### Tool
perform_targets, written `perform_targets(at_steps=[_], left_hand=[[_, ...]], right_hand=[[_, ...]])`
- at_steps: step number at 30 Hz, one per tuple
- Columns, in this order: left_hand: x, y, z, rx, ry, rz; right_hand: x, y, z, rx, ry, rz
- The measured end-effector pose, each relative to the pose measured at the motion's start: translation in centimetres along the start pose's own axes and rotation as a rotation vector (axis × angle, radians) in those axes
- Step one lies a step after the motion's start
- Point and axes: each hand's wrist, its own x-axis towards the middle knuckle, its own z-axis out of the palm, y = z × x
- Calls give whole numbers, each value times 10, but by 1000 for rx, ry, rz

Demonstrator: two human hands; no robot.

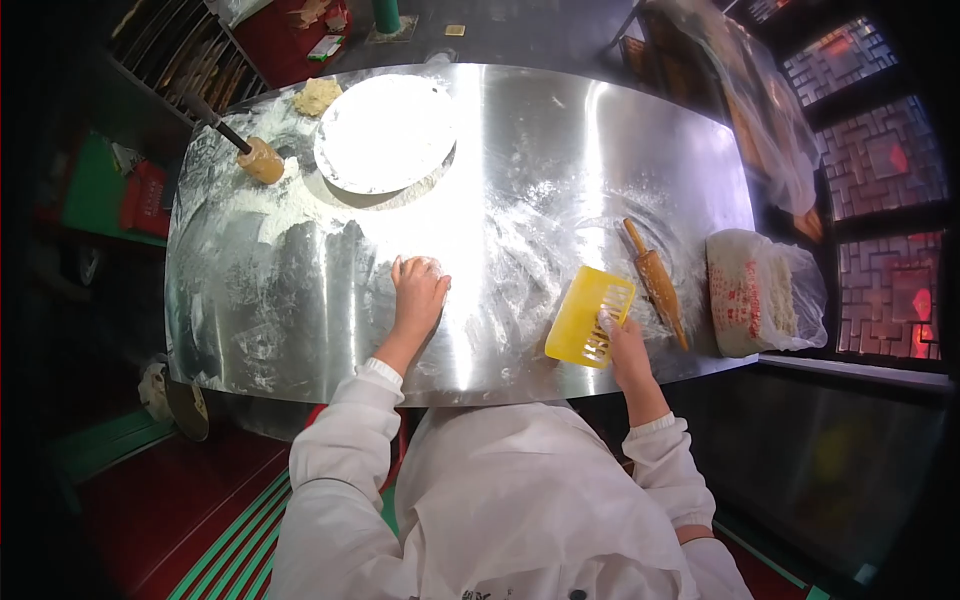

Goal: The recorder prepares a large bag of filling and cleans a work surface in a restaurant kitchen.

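My right hand (626, 349) grips a yellow plastic dough scraper (574, 307) by its slotted side, thumb over the slots, just above the steel tabletop (525, 375). To the left, my left hand (420, 289) reaches down over spilled white flour (390, 229), fingers bent; whether anything lies under them is hidden. Beyond it stands a large round white basin (328, 161), its inside washed out by glare. A wooden rolling pin (658, 281) with tapered handles rests right of the scraper, dusted with flour.
A wooden cylinder (262, 161) with a dark handle stands at the far left, near a yellowish dough lump (316, 97). An open plastic flour sack (739, 292) bearing red writing sits at the right edge. Behind on the left is a tray rack (195, 56).
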Motion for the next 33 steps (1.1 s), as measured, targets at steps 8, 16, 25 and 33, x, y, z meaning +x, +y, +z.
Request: perform_targets(at_steps=[8, 16, 25, 33], left_hand=[[-37, 83, -19, -1442, -420, -630], [6, 30, -70, -1667, 144, -709], [105, -129, -99, -1625, 180, -854], [67, -82, -49, -1701, 175, -837]], right_hand=[[21, -19, 95, 277, -272, 19], [1, -34, 100, 120, -339, 12], [-22, -4, 42, 172, -141, 201], [-10, 22, -61, -40, 210, -59]])
